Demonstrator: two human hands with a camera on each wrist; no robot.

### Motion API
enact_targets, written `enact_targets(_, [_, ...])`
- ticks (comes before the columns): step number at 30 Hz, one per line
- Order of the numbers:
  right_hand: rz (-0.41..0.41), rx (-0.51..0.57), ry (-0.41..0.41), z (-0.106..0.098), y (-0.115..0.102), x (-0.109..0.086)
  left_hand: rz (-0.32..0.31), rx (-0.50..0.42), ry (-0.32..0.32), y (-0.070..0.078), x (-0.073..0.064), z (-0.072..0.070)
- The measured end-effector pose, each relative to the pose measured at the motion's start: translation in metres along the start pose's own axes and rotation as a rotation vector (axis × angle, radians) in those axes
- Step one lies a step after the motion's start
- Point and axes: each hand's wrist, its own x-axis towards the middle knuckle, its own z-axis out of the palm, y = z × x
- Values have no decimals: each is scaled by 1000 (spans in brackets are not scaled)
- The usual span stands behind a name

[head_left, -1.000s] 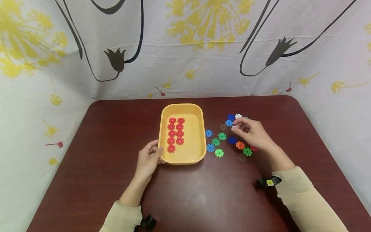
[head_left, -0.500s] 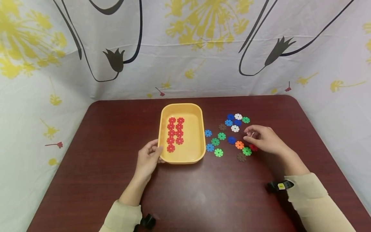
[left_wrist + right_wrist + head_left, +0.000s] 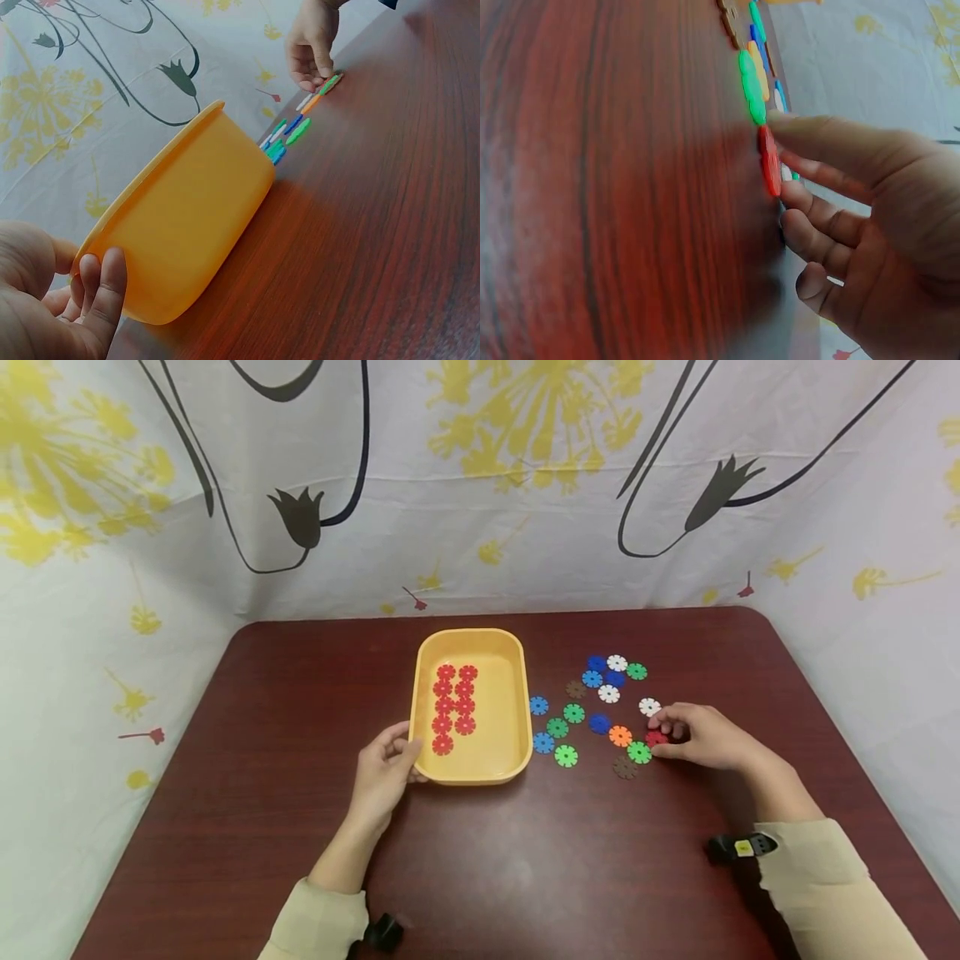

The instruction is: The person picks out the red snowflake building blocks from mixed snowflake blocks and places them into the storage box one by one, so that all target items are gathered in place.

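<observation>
While the left hand [image 3: 384, 772] grips the near-left corner of the yellow rounded-rectangle plastic tray [image 3: 501, 760], fingers curled over the rim and thumb outside, the right hand [image 3: 701, 737] is down on the dark red-brown wooden table [image 3: 525, 860], right of the tray. Thumb and fingers close on a red flower-shaped plastic disc [image 3: 657, 738]; wrist view shows it pinched at the edge, still on or barely off the wood, can't tell which.

Disc sits at the right edge of the loose scatter, just beside a green disc [image 3: 639, 752], with an orange disc [image 3: 619, 736], a brown disc [image 3: 625, 767] and a white disc [image 3: 649, 707] near. Tray holds red discs [image 3: 453, 706] in two columns on its left side.

Risks, as I read it:
- thin flat piece on smooth wood, shallow edge pinch: likely to slip or flip out.
- fingertips crowd the green disc: could drag or scatter neighbours.
- a careless drop into the tray could knock the existing columns.
</observation>
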Motion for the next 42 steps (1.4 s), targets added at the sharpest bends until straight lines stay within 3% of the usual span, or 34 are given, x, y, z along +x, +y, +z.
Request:
enact_targets(6, [21,-7,-30,-4,2,-1,-2,-8,-4,-1,1,0])
enact_targets(18, [149,72,-63,-3,6,-12,-5,-2,-16,-4,-2,1])
enact_targets(26, [112,54,-54,-9,9,-19,2,-16,-20,-4,-2,1])
enact_targets(34, [127,27,20,-6,12,-16,1,-6,-11,-2,-1,-1])
enact_targets(42, [97,32,160,-6,-2,-4,6,1,-8,-2,-1,-1])
